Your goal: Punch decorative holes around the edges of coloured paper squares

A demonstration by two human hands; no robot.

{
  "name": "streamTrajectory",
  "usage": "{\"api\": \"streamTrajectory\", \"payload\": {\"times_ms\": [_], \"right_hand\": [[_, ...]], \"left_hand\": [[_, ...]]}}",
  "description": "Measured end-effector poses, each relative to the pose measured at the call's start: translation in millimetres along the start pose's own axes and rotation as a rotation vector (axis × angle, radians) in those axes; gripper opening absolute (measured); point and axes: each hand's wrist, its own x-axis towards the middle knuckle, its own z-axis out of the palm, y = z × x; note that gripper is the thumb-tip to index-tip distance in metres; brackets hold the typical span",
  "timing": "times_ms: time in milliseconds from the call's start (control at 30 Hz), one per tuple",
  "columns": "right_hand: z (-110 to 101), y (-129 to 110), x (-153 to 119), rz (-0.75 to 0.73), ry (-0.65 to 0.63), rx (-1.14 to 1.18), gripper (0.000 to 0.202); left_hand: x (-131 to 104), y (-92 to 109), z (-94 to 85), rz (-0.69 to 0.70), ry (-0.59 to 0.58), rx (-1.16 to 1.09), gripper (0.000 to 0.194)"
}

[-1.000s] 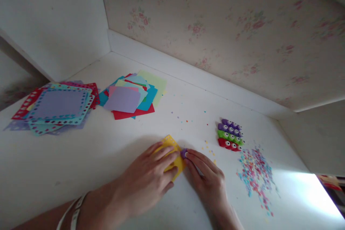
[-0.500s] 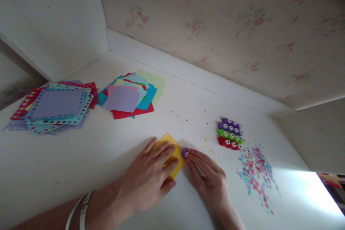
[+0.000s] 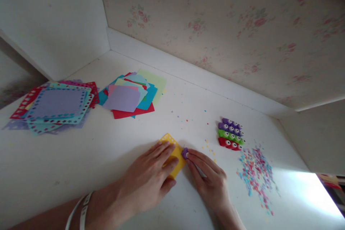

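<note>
A yellow paper square (image 3: 176, 168) lies on the white tabletop, with a row of small punched holes along its upper left edge. Across it rests my left hand (image 3: 151, 174), fingers spread and flat, pressing the sheet down. At the paper's right edge is a small purple paper punch (image 3: 184, 153) with a white button. My right hand (image 3: 207, 176) pinches this punch between thumb and fingers. How far the paper reaches into the punch is too small to make out.
Patterned-edge papers (image 3: 60, 104) are piled at far left, beside a stack of plain coloured papers (image 3: 124, 99). Purple, green and red punches (image 3: 230, 134) stand in rows at right. Beyond them is a heap of colourful paper bits (image 3: 256, 169); yellow bits (image 3: 207, 146) lie nearer. A floral wall (image 3: 202, 25) rises behind.
Fingers of my left hand have drawn slightly closer together on the yellow paper. My right hand and the purple punch stay in nearly the same place.
</note>
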Motion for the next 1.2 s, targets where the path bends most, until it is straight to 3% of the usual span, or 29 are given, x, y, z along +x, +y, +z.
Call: {"api": "streamTrajectory", "payload": {"times_ms": [1200], "right_hand": [[-2.8,1.0,6.4,-0.003,0.008,0.045,0.026]], "left_hand": [[2.8,-1.1,-9.1,0.011,-0.036,0.002,0.041]]}}
